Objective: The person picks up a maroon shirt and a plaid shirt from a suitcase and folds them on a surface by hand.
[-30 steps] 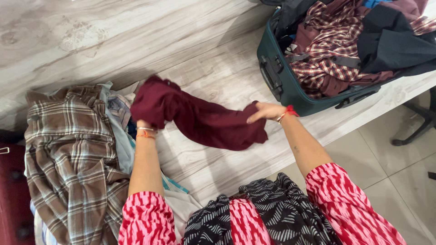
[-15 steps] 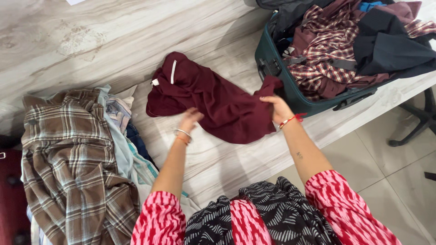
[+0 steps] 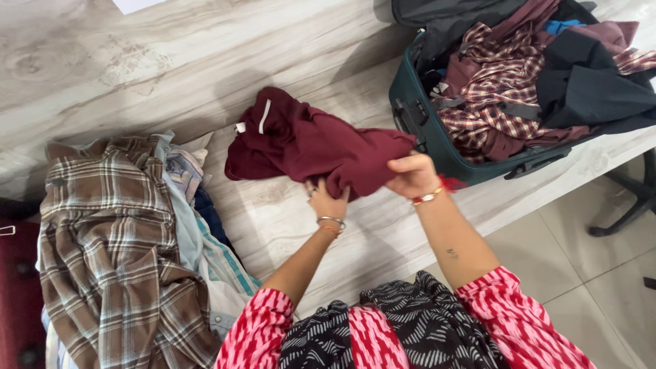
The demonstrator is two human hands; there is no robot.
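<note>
on a pale wood-grain table (image 3: 137,61), seen from above, a maroon garment (image 3: 307,143) is held bunched at its near edge by two bare hands. the right hand (image 3: 412,176) is closed around a fold of the cloth at the garment's right end, with a thin bangle and a red thread worn at the wrist. the left hand (image 3: 326,201) is pressed up against the underside of the near edge, its fingers curled into the fabric; bangles are worn on this wrist too. the far part of the garment is spread on the table, where a narrow white strip label (image 3: 264,116) is shown near the neck, and a small white tag (image 3: 240,127) is seen just beside it at the edge.

to the right, an open dark teal suitcase (image 3: 437,140) is placed at the table's edge, filled with a red and white checked shirt (image 3: 488,89) and dark clothes (image 3: 594,75). to the left, a brown plaid shirt (image 3: 109,239) is laid on a heap of pale clothes (image 3: 205,253). a white sheet corner (image 3: 137,5) is seen at the top edge. red and pink patterned sleeves and a black and white scarf (image 3: 410,328) are shown at the bottom.
</note>
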